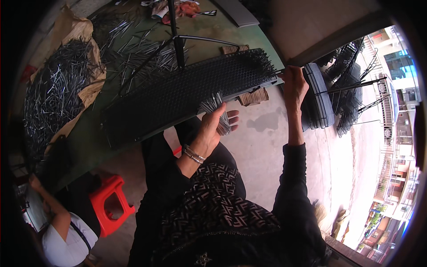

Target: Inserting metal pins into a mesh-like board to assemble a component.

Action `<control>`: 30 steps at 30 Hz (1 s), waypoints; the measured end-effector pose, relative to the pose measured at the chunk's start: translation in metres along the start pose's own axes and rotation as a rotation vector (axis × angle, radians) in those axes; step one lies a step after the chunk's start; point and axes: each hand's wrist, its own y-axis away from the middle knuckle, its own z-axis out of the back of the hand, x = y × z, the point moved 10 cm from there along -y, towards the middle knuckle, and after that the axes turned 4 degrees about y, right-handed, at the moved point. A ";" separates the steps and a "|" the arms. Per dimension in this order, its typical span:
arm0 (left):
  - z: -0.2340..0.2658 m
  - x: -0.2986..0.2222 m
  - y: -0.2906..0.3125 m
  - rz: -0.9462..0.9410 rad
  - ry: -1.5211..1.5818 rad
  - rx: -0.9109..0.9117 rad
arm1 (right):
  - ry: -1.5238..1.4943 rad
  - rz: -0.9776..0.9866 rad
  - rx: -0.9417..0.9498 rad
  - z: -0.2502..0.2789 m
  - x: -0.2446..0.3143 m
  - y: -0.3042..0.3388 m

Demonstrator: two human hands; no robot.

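Observation:
A bundle of thin grey metal rods [215, 103] lies in my left hand [210, 127], held under the thumb with the other fingers partly spread behind it. This hand is at the near edge of a long black tray [169, 89] full of small holes. Short dark rods [258, 61] stand upright in the holes at its right end. My right hand [295, 82] is closed in a pinch beside that right end. A thin dark piece seems to reach from its fingertips toward the tray, too small to name.
On the green table [102, 113], loose rods [147, 58] lie scattered near an open brown paper sack [58, 84] of rods. A black metal stand [179, 49] rises behind the tray. Dark wire racks [344, 89] are at right. A red stool [111, 204] and another person [66, 231] are lower left.

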 end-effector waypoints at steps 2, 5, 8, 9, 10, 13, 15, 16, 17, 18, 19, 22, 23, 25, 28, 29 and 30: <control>0.003 0.001 0.000 -0.003 0.025 -0.010 | 0.009 -0.015 0.016 -0.002 0.002 0.000; 0.004 0.002 0.001 -0.009 0.050 -0.021 | -0.045 -0.036 0.042 -0.004 0.000 0.001; 0.001 0.000 0.004 -0.024 0.039 -0.037 | -0.042 -0.049 0.071 -0.007 -0.008 0.000; 0.002 -0.001 0.005 -0.032 0.029 -0.052 | -0.036 -0.019 0.066 -0.007 -0.003 -0.001; 0.002 -0.001 0.006 -0.033 0.029 -0.053 | -0.031 0.010 0.062 -0.007 0.001 -0.001; -0.001 -0.001 0.007 -0.042 0.031 -0.039 | 0.085 0.030 0.152 -0.015 -0.006 -0.006; -0.001 -0.004 0.009 -0.069 -0.028 -0.055 | 0.212 0.133 0.130 -0.019 0.001 -0.004; -0.003 -0.004 0.009 -0.069 -0.028 -0.055 | 0.338 0.236 0.109 -0.022 0.010 -0.001; -0.004 -0.004 0.010 -0.068 -0.042 -0.054 | 0.402 0.260 0.100 -0.023 0.009 0.001; -0.005 -0.005 0.012 -0.069 -0.055 -0.055 | 0.400 0.262 0.101 -0.025 0.009 0.002; -0.006 -0.006 0.012 -0.071 -0.053 -0.056 | 0.452 0.266 0.091 -0.026 0.009 0.003; -0.012 -0.012 0.014 -0.100 -0.090 -0.033 | 0.545 0.306 0.021 -0.024 0.021 0.009; -0.014 -0.013 0.015 -0.107 -0.110 -0.037 | 0.589 0.340 -0.042 -0.021 0.030 0.013; -0.018 -0.018 0.018 -0.141 -0.132 -0.027 | 0.261 0.128 0.230 -0.038 0.026 0.015; -0.019 -0.020 0.019 -0.146 -0.181 -0.012 | -0.309 -0.063 0.769 -0.084 0.058 0.060; -0.017 -0.019 0.019 -0.131 -0.202 -0.031 | -0.363 -0.124 0.851 -0.092 0.070 0.073; -0.018 -0.020 0.021 -0.132 -0.199 -0.033 | -0.417 -0.185 0.933 -0.099 0.078 0.084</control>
